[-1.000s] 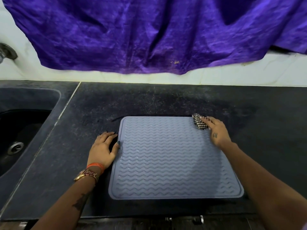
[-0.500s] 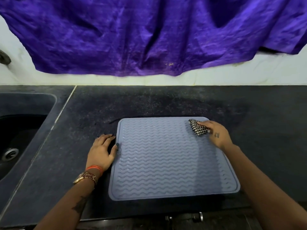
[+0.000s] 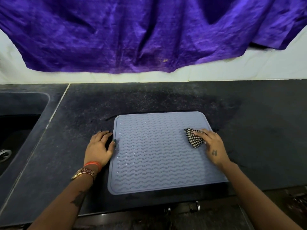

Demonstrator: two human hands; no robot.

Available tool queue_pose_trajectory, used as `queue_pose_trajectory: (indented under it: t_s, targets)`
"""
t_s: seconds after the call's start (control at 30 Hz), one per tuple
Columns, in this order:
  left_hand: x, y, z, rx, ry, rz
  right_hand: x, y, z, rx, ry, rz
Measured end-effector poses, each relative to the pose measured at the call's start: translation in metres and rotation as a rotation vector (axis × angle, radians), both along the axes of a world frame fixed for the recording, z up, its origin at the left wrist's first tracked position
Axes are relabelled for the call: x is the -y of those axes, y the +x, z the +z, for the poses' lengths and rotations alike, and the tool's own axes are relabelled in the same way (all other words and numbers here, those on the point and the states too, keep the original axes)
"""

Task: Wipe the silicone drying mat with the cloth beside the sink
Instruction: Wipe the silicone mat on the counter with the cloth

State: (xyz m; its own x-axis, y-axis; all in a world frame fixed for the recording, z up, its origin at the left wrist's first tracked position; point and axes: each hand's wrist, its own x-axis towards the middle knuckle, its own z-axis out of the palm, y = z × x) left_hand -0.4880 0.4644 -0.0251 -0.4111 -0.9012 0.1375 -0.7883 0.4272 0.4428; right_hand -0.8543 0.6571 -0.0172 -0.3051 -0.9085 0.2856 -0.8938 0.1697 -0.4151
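The blue-grey mat [image 3: 159,151] lies flat on the dark bench [image 3: 249,130], right of the sink [image 3: 20,130], its slightly longer axis running from the near edge toward the wall. The right hand [image 3: 211,145] presses a checked cloth [image 3: 193,138] onto the mat's far right part with straight fingers. The left hand [image 3: 99,148] rests flat on the bench, its grip released and thumb touching the mat's left edge.

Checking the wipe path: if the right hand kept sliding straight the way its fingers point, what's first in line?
Only bare drying mat: the right hand, pressing the checkered cloth, points up-left toward the mat's far edge, then countertop.
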Motion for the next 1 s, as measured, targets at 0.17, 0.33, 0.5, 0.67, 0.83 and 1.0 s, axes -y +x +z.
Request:
queue_pose_trajectory:
  t_s: [0.17,0.33,0.5,0.67,0.83,1.0]
  targets:
    - [0.0,0.0,-0.001,0.009,0.007,-0.01,0.0,-0.014,0.011,0.11,0.073,0.05]
    - [0.001,0.001,-0.002,0.015,0.005,-0.006,-0.031,0.006,-0.004,-0.037,0.034,0.02]
    - [0.0,0.001,-0.002,0.02,-0.009,-0.022,-0.03,0.002,0.015,0.028,0.039,0.004]
    - [0.002,0.001,-0.002,0.033,-0.014,-0.021,-0.057,0.026,-0.005,-0.065,-0.013,-0.03]
    - [-0.002,0.001,0.0,0.026,-0.02,-0.03,-0.064,0.019,0.001,0.048,-0.01,-0.051]
    - [-0.002,0.001,0.0,0.017,-0.011,-0.023,-0.088,0.037,-0.013,-0.037,-0.056,-0.069]
